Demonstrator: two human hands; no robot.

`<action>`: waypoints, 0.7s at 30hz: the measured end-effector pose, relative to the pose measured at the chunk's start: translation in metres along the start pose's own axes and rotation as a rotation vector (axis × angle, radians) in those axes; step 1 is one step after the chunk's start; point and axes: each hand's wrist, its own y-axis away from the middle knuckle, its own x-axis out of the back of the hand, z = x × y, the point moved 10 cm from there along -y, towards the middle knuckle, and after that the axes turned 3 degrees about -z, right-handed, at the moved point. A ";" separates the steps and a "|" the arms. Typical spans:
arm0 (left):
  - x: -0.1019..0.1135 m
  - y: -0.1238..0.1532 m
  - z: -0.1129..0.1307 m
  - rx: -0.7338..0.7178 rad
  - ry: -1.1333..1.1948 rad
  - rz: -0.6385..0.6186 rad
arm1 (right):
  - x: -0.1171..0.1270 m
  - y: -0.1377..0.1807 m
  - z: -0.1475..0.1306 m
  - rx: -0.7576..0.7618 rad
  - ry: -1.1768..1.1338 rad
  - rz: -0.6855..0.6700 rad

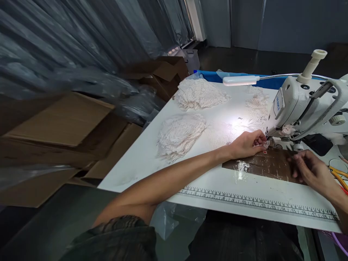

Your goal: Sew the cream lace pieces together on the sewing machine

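At the needle area of a white sewing machine (289, 96), my left hand (248, 143) is closed, pinching a small piece of white lace (265, 144) between thumb and fingers. My right hand (312, 168) is curled just right of the needle area, over the right end of a brown, tape-covered plate (254, 168). From its fingertips a small dark pointed tool (290, 148) sticks out towards the presser foot; blur hides its exact kind. More lace (223, 134) lies behind my left wrist under the bright light.
Two heaps of white lace, a nearer lace heap (181, 136) and a farther lace heap (199, 93), lie on the white table (136, 168). A lamp (240, 80) overhangs it. Yellow-handled scissors (338, 174) lie at right. A ruler strip (244, 199) runs along the front edge. Cardboard boxes (59, 119) stand left.
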 end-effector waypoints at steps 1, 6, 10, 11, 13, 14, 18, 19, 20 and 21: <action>0.000 -0.001 -0.004 0.028 0.064 -0.008 | -0.008 0.002 -0.008 0.054 0.007 -0.016; -0.004 -0.004 -0.020 0.092 0.279 -0.058 | -0.024 -0.009 -0.042 0.244 0.374 0.068; -0.010 -0.003 -0.030 0.151 0.397 -0.107 | -0.035 -0.028 -0.046 0.229 0.667 0.080; -0.011 -0.003 -0.031 0.166 0.418 -0.117 | -0.037 -0.031 -0.047 0.227 0.717 0.089; -0.010 -0.002 -0.032 0.199 0.453 -0.130 | -0.041 -0.034 -0.049 0.230 0.773 0.098; -0.010 -0.002 -0.032 0.220 0.479 -0.135 | -0.042 -0.035 -0.050 0.229 0.788 0.100; -0.008 0.000 -0.032 0.305 0.602 -0.133 | -0.045 -0.038 -0.058 0.227 0.830 0.097; -0.007 0.001 -0.033 0.318 0.620 -0.132 | -0.045 -0.039 -0.062 0.235 0.835 0.104; -0.007 0.001 -0.033 0.327 0.629 -0.131 | -0.044 -0.040 -0.065 0.247 0.835 0.117; -0.007 0.001 -0.033 0.332 0.631 -0.131 | -0.043 -0.040 -0.068 0.263 0.828 0.135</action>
